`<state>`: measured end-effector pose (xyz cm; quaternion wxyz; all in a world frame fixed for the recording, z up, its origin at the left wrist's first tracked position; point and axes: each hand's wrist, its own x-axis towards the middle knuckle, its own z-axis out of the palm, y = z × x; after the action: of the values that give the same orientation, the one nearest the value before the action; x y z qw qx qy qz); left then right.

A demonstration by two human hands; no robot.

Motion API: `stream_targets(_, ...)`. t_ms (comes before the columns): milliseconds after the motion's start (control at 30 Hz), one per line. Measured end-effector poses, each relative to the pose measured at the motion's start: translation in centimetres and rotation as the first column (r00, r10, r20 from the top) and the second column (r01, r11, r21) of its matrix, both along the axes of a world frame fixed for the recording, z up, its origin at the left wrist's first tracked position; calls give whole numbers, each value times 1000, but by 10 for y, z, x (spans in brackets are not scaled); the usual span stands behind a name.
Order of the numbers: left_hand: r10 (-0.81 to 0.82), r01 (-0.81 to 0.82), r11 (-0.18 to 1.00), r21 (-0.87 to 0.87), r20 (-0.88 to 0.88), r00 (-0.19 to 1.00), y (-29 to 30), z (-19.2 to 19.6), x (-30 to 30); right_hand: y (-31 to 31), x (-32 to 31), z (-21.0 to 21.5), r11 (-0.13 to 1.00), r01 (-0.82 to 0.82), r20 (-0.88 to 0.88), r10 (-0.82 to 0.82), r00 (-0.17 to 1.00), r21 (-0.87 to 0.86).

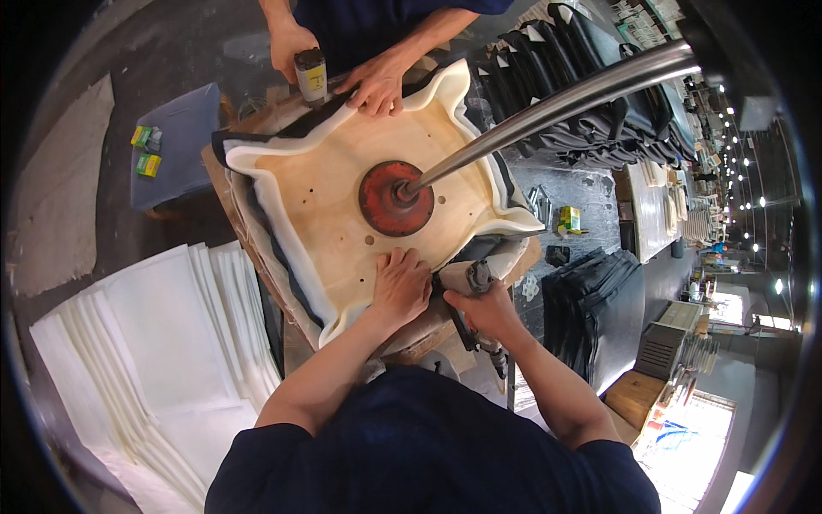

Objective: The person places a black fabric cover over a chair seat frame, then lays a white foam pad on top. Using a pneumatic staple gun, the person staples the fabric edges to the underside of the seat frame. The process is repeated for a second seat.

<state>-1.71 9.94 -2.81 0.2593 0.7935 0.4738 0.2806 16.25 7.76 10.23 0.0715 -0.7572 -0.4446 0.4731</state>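
Note:
A plywood seat panel (330,214) lies underside up, with white foam (287,223) and a dark cover (261,214) turned up around its edges. A red round plate (372,197) on a metal rod (548,111) bears on its middle. At the near edge, my left hand (401,287) is closed over the foam edge, fingertips curled onto the wood. My right hand (492,310) grips an air staple gun (465,276), its nose close beside my left hand at the panel's near edge. The nose's exact contact is hidden.
Across the panel, a co-worker's hand (377,84) presses its far edge; the other hand (291,47) holds a staple gun (310,75). White sheets (171,334) are stacked left. A blue-grey stool (175,116) holds small boxes. Black covers (591,295) lie right, near a yellow-green box (569,220).

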Motion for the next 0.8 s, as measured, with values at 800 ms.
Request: stream_targets(800,-211,210,976,57,3,978,27,-12,-14,-10,-3,-10,999,-2,-49,4,999,40)
